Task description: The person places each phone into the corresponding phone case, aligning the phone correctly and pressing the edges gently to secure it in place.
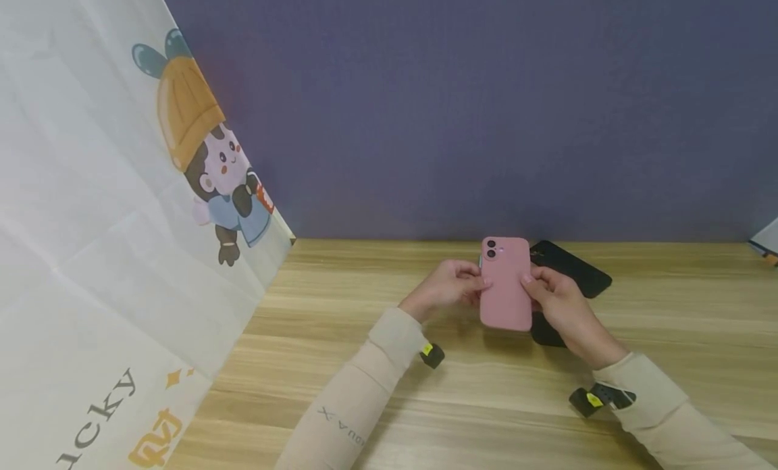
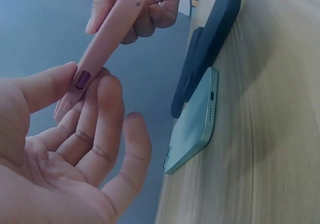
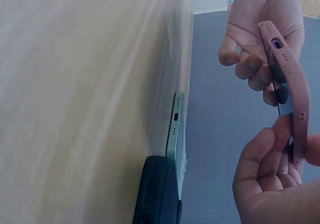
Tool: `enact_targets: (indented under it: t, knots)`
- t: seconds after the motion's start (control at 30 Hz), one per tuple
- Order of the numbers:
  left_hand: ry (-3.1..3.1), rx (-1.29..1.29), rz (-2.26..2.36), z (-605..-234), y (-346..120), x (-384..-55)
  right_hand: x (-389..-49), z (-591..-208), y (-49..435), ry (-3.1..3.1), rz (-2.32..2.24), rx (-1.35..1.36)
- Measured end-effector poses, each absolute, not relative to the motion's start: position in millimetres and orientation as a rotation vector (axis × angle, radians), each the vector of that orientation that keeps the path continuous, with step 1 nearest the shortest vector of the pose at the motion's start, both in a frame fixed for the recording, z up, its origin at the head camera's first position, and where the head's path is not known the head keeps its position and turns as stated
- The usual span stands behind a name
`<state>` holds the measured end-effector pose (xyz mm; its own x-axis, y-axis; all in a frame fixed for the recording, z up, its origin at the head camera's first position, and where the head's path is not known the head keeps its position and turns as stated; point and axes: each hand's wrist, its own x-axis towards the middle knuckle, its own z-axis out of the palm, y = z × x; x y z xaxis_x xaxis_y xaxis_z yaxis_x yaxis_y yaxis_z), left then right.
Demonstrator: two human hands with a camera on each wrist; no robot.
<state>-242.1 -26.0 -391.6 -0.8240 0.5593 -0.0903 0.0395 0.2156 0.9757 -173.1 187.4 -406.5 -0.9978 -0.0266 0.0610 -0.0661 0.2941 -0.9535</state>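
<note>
Both hands hold a phone in a pink case (image 1: 506,288) upright above the table, its camera side toward the head view. My left hand (image 1: 446,284) pinches one long edge between thumb and fingers. On the opposite edge, the thumb of my right hand (image 1: 562,304) presses the back while its fingers curl behind. In the right wrist view the case (image 3: 295,84) looks bowed, with a dark glossy screen inside. A pale green phone (image 2: 192,124) lies on the table, mostly hidden behind the pink case in the head view. Beside it is a black phone case (image 1: 571,267), partly covered by my right hand.
The wooden table (image 1: 340,288) ends at a dark blue-grey panel (image 1: 486,119). A white printed sheet (image 1: 121,220) with a cartoon figure stands along the left. Each wrist carries a small black camera (image 1: 432,355) with a yellow mark.
</note>
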Motion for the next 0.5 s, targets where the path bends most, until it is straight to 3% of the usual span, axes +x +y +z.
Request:
enact_targets:
  t: [0.5]
  knots:
    - [2.086,0.517,1.662,-392.9,-24.2,-241.2,-170.6,-403.0,184.7,-2.516,1.828,0.109]
